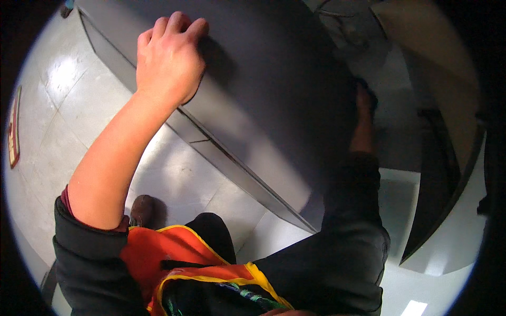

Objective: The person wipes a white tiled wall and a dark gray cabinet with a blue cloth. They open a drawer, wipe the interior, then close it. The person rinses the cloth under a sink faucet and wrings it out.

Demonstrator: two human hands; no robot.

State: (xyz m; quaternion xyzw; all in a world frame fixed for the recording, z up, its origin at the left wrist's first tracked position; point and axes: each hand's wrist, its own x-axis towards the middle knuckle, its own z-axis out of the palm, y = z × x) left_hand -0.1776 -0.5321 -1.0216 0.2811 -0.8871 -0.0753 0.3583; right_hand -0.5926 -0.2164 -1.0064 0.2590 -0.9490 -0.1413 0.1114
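My left hand [170,55] reaches over the near edge of a large dark grey panel or tabletop [253,79]. Its fingers are bent, their tips hidden or resting at the dark surface, and a shadow falls beside them. The wrist crosses the panel's light grey edge [233,158], which has a dark groove along it. At the panel's far right side is my right hand [364,96], in deep shadow. Its fingers are dark and hard to make out, so whether it grips the panel's rim cannot be told.
Pale floor tiles [59,110] lie left of the panel, with a red-edged object [15,130] at the far left. A brown shoe [143,209] stands below my left forearm. On the right rises a brown panel with a dark edge [435,71]. Cables [336,14] show at the top.
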